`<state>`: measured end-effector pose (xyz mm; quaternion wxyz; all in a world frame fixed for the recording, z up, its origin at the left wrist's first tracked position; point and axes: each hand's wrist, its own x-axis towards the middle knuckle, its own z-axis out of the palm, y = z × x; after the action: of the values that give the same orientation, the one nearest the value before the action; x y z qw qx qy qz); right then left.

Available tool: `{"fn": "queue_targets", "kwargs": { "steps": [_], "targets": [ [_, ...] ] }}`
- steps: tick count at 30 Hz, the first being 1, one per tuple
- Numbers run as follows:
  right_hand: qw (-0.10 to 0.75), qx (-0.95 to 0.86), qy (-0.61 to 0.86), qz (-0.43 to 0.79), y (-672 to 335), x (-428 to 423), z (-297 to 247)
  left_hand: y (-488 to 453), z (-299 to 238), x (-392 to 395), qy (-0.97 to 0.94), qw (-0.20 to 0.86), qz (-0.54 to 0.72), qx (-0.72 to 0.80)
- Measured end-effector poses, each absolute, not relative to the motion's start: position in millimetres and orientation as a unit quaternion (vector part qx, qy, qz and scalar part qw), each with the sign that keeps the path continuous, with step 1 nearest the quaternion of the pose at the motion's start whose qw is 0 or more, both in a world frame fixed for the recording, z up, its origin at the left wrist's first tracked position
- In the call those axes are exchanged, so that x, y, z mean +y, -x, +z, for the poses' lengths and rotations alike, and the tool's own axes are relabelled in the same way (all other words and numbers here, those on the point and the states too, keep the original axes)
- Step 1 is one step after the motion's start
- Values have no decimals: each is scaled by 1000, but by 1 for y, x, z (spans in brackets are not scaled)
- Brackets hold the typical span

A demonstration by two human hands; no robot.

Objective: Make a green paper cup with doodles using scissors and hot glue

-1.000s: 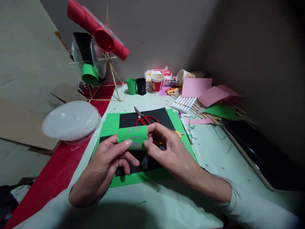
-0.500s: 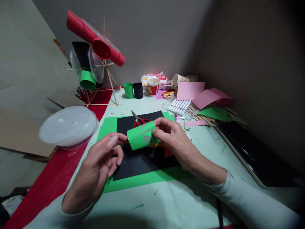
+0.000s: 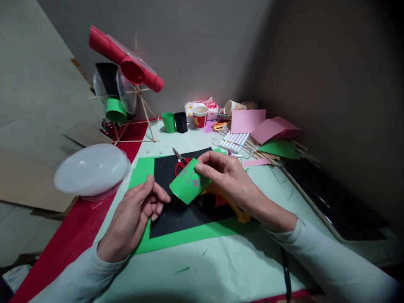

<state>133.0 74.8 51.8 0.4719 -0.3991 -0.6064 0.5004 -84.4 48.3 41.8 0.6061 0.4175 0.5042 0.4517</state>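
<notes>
My right hand (image 3: 221,168) pinches the upper right end of a green paper cup (image 3: 188,185) with purple drawing on it. The cup tilts, its lower end pointing left and down. Close to that end is my left hand (image 3: 142,210), its fingers loosely bent and apart, with nothing visible in them. Beneath lie a black sheet (image 3: 170,223) and a green sheet (image 3: 143,248). Red-handled scissors (image 3: 179,162) rest on the black sheet behind the cup. A yellow glue gun (image 3: 238,210) with an orange trigger is partly hidden under my right hand.
At left stand a stick frame (image 3: 143,105) carrying a red paper tube (image 3: 126,63), and clear plastic lids (image 3: 91,168). A green cup (image 3: 168,123), black cup (image 3: 181,122), red paper cup (image 3: 200,118) and markers (image 3: 234,141) are behind. A black tablet-like slab (image 3: 331,202) lies right.
The green paper cup has tipped more steeply, its left end swinging down. My left fingertips have come off its edge and lowered slightly. The glue gun shows more.
</notes>
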Motion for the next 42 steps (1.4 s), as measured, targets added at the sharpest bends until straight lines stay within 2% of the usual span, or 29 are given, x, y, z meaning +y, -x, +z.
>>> {"fn": "queue_targets", "kwargs": {
  "steps": [7,15,20,25,29,31,36,42],
  "targets": [
    [478,-652,408,424,-128,70,50,77,41,46,-381,707,362,474],
    [475,-691,422,346,-120,63,40,73,44,43,-358,662,428,501],
    [469,-689,444,330,-118,60,38,72,40,44,-392,639,403,525],
    [526,-674,390,341,-127,65,53,71,34,47,-417,627,386,533],
    [602,-612,365,360,-140,73,63,75,30,50,-385,666,375,518],
    [612,-596,361,374,-145,78,64,77,29,52,-378,685,373,499],
    [564,-579,384,446,-150,86,55,79,31,55,-361,709,384,469],
    [470,-643,270,541,-144,79,48,81,31,56,-366,736,388,417]
  ]
}}
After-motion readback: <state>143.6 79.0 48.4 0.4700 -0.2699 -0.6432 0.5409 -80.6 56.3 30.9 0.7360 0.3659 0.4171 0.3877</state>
